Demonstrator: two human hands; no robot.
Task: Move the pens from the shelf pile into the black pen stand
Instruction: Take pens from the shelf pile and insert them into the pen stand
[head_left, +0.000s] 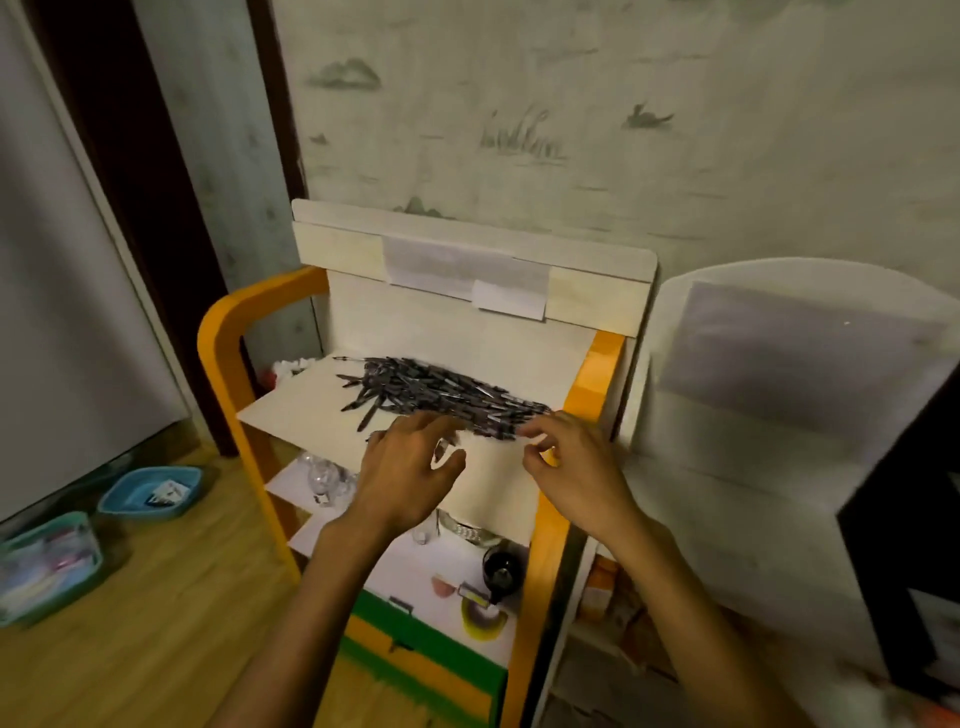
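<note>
Pale matt board for the top shelf (311, 415), looks like smooth laminated wood, with glossy orange side rails (223, 353) that read as painted wood or plastic. Dark pens (441, 395) piled on it, plastic-looking with small shiny glints, too blurred to say more. Warm wood-grain floor (156, 597) down left with a slight sheen, smooth blue plastic tray (150, 493) on it, matt printed wallpaper (571, 104) behind, and clear shiny glass pieces (324, 480) on the lower shelf.
</note>
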